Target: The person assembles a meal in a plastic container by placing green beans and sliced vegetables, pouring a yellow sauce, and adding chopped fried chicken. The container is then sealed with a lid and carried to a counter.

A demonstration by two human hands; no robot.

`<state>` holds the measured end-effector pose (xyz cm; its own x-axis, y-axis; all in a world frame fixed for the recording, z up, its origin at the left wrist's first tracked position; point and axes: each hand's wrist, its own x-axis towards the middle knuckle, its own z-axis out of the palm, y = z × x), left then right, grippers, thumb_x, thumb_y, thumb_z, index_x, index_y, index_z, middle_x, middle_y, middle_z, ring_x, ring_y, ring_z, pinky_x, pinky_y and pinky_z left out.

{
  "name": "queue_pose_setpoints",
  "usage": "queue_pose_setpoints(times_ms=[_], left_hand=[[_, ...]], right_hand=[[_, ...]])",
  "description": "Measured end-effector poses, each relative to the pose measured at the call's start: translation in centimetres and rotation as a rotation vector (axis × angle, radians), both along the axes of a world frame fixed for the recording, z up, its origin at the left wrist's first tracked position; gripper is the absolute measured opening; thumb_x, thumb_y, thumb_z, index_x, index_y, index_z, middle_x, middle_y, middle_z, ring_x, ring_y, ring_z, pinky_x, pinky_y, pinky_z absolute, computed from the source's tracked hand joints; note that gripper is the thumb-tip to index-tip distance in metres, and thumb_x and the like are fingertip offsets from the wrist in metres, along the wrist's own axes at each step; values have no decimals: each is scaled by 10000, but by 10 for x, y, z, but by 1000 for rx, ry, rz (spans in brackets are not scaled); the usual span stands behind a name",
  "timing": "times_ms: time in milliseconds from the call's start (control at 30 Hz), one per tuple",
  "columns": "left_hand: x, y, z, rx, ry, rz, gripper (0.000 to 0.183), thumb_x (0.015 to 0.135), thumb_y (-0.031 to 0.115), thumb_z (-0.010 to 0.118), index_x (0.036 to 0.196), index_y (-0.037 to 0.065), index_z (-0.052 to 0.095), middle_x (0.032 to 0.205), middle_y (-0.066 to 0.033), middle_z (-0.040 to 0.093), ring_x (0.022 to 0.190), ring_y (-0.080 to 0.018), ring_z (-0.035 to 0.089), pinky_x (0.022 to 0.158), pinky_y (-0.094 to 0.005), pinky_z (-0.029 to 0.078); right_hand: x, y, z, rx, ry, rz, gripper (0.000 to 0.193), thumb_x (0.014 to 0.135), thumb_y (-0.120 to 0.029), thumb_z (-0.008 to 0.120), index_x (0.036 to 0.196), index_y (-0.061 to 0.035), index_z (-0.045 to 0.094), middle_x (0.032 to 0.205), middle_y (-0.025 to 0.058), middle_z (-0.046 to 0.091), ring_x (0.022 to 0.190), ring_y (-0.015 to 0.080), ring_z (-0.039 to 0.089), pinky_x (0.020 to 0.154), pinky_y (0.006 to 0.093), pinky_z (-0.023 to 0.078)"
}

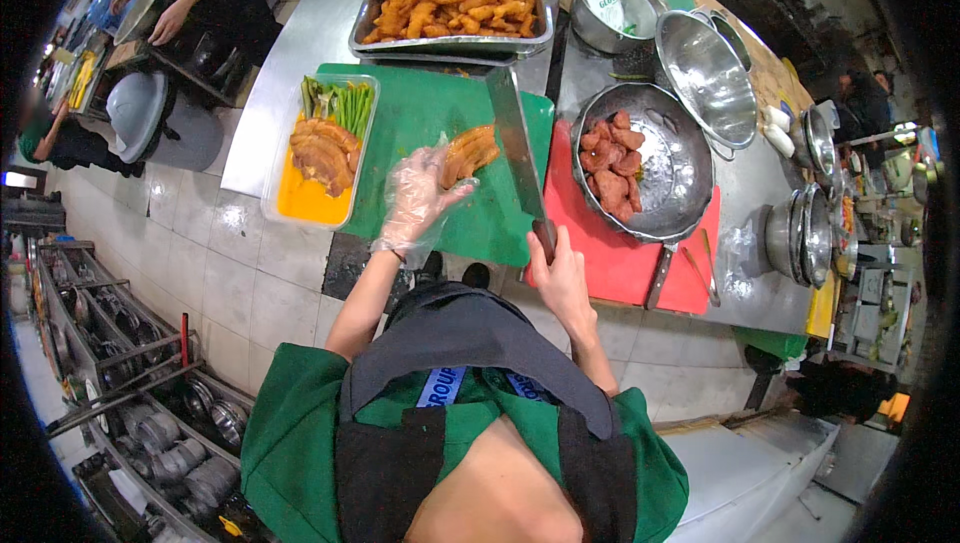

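Observation:
My left hand [415, 191], in a clear plastic glove, holds the left end of a browned, sliced piece of meat [470, 156] on a green cutting board [455, 228]. Its thumb lies along the near side of the meat, and its fingers are at the left end. My bare right hand [558, 271] grips the dark handle of a cleaver [513, 138]. The long blade points away from me, upright beside the meat's right end. Left of the board, a clear container [273, 205] holds yellow food, sliced meat and green vegetables.
A metal tray [543, 28] piled with fried pieces stands behind the board. To the right, a metal pan [690, 178] of reddish meat chunks and a second knife [661, 276] lie on a red board [580, 268]. Beyond are a colander [708, 78] and stacked pots [790, 238]. Another person works far left.

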<state>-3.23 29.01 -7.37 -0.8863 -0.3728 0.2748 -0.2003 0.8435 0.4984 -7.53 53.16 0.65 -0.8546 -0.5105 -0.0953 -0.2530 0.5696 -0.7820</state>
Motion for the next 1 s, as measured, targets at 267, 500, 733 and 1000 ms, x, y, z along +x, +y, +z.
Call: queue_pose_setpoints(times_ms=[267,500,733,1000], left_hand=[[-1,-5,-31,189,210,25,609,665,204,775,1210,46,553,1103,-178,581,1040,-355,541,907,-437,436],[-5,-6,-34,211,201,45,613,633,183,784,1188,43,566,1090,-175,584,1031,-359,542,907,-437,435],[-3,-7,-25,270,128,32,593,638,177,772,1176,34,568,1073,-185,585,1019,-367,549,899,-441,440],[-4,-11,-41,227,149,10,610,659,199,775,1201,23,558,1100,-202,571,1030,-366,544,910,-437,436]], right_hand=[[-1,-23,-5,95,104,58,286,930,-234,529,980,23,416,661,284,590,607,470,589,519,549,465],[-3,-26,-31,377,72,91,341,931,-282,524,975,42,431,688,326,587,691,510,591,611,572,475],[-34,-63,-38,271,109,128,357,935,-294,514,959,53,437,715,329,591,722,504,593,634,566,479],[-50,-83,-44,201,188,134,372,921,-332,535,957,32,464,716,315,599,730,493,600,623,551,476]])
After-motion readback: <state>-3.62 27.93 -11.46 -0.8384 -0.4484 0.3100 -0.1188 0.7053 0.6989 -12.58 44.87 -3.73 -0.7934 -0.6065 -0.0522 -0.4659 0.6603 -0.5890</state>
